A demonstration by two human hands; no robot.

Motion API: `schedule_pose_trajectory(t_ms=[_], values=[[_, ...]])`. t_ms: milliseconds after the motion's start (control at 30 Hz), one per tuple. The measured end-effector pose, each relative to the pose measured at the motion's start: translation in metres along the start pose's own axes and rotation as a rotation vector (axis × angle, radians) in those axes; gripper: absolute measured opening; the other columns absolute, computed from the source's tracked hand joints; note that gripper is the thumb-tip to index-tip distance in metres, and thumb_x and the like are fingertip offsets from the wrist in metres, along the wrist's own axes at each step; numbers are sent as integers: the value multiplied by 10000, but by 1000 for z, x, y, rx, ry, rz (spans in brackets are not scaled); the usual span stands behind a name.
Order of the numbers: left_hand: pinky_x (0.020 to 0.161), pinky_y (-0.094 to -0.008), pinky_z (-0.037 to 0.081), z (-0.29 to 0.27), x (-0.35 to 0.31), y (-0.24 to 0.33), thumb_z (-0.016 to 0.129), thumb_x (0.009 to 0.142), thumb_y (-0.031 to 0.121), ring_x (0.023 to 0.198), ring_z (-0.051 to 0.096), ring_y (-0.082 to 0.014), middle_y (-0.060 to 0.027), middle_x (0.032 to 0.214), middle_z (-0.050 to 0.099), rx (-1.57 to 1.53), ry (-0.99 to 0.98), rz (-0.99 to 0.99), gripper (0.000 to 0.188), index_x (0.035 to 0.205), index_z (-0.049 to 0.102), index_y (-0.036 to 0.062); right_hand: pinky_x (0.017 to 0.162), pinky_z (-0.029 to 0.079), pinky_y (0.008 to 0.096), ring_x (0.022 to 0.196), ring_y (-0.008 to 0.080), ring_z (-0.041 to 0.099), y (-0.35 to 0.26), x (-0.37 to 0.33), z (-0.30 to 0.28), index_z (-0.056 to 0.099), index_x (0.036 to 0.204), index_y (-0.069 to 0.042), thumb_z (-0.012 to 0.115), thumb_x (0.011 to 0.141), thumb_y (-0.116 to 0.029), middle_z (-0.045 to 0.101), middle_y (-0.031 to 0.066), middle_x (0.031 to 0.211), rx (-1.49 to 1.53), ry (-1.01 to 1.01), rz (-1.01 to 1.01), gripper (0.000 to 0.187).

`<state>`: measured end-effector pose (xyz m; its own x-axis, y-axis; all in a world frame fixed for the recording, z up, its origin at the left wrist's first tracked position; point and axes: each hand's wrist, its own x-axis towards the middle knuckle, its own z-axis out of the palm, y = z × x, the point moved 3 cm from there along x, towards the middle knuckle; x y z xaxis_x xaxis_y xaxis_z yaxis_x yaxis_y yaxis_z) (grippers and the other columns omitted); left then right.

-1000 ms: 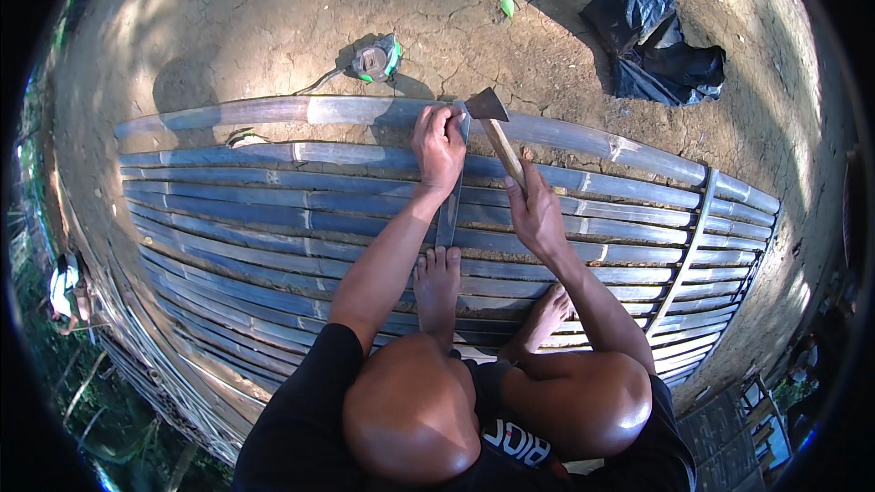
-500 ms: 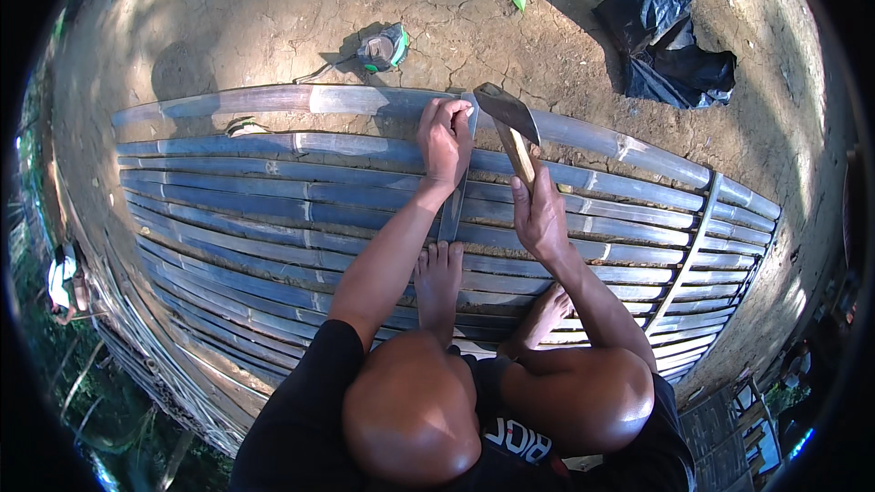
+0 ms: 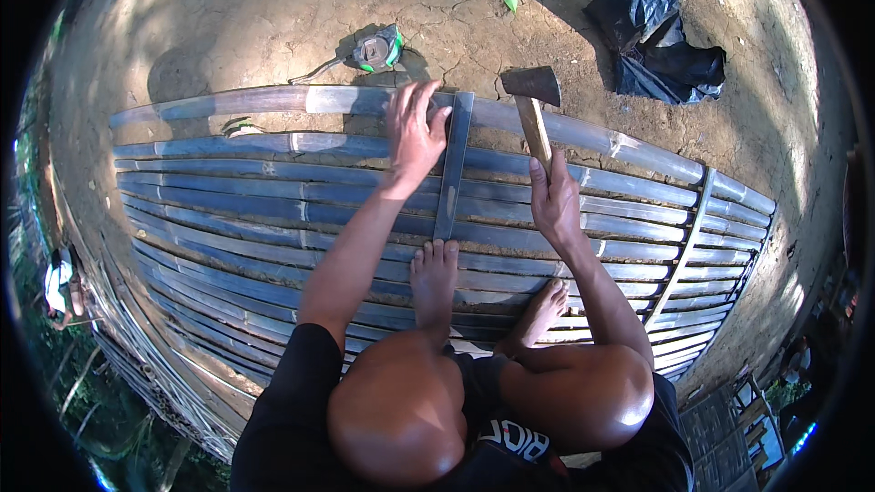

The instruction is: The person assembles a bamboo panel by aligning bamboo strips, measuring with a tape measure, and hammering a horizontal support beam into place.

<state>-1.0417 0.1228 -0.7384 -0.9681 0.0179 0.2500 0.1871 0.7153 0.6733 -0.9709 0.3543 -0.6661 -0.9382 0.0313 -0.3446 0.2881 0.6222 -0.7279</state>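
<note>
My left hand (image 3: 416, 134) is spread open over the far bamboo slats, with nothing in it. Just right of it lies a short crosswise strip (image 3: 454, 169), laid over several slats with its near end by my left foot's toes. My right hand (image 3: 554, 200) is closed round the wooden handle of a hatchet (image 3: 533, 84), whose dark metal head is raised beyond the farthest slat (image 3: 583, 129). Beneath both hands spreads a bamboo slat panel (image 3: 365, 189), its slats running left to right.
A green and grey tape measure (image 3: 378, 50) lies on the cracked earth beyond the panel. Crumpled black plastic (image 3: 652, 32) is at the far right. Another cross strip (image 3: 679, 251) spans the panel's right side. My bare feet (image 3: 433, 278) rest on slats. Thin poles (image 3: 159, 374) lie at left.
My left hand has let go of the crosswise strip and moved left, its fingers spreading. The hatchet in my right hand has swung slightly right and its head has turned.
</note>
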Motion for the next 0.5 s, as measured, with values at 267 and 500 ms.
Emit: schedule_pose_trajectory(t_ms=[267, 500], values=[[940, -446, 452, -22, 9, -29, 796, 781, 205, 1059, 553, -333, -143, 1150, 597, 162, -229, 193, 444, 1178, 675, 47, 603, 460, 527, 720, 494, 635, 8, -10, 3, 504, 1190, -6, 483, 1053, -283, 619, 292, 776, -17, -3, -37, 310], [969, -460, 439, -20, 3, -31, 815, 777, 262, 1126, 515, -349, -157, 1223, 568, 164, -265, 168, 532, 1238, 656, 51, 658, 475, 556, 817, 523, 635, 9, -11, 7, 474, 1286, -17, 481, 1048, -272, 642, 305, 884, -36, -69, -59, 349]])
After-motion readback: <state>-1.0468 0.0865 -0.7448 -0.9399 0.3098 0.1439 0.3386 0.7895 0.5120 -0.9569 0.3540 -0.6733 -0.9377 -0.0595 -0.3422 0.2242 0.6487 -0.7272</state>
